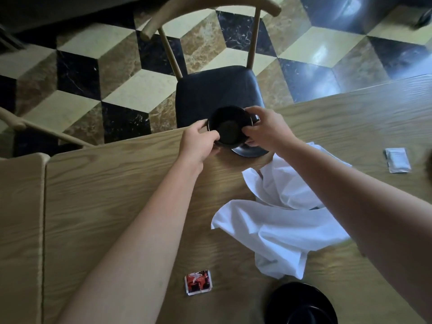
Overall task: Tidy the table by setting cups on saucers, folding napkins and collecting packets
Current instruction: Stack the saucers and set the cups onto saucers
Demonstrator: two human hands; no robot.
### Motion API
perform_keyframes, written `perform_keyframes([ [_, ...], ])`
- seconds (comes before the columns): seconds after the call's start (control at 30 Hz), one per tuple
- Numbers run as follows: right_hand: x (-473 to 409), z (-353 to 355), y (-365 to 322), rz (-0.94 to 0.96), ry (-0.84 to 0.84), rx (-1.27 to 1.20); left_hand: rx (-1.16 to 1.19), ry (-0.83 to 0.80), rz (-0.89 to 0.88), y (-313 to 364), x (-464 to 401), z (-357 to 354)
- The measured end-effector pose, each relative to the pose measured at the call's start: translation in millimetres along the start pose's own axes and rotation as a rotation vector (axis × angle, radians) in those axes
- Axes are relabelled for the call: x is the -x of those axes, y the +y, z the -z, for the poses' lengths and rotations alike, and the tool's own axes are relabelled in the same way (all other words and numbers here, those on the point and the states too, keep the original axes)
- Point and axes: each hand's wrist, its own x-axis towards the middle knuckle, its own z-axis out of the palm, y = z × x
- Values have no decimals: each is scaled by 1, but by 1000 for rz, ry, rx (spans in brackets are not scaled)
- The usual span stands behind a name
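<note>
A black cup is held at the far edge of the wooden table, just above a black saucer that shows partly below it. My left hand grips the cup's left side and my right hand grips its right side near the handle. A crumpled white napkin lies unfolded under my right forearm. A red packet lies near the front, and a grey-white packet lies at the right. Another black saucer sits at the bottom edge.
A chair with a black seat stands just beyond the table's far edge. A second table top adjoins on the left, with a narrow gap between them. The floor is patterned tile.
</note>
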Motion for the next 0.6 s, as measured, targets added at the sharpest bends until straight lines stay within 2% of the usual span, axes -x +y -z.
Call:
perform_keyframes([
  [0.1,-10,25,10,-110,24,-47,-38,-111,45,11,-14,-30],
  [0.23,-18,41,25,-223,24,-103,-107,-160,67,16,-25,-55],
  [0.6,-15,42,36,-223,-1,-99,-169,-198,121,10,-31,-63],
])
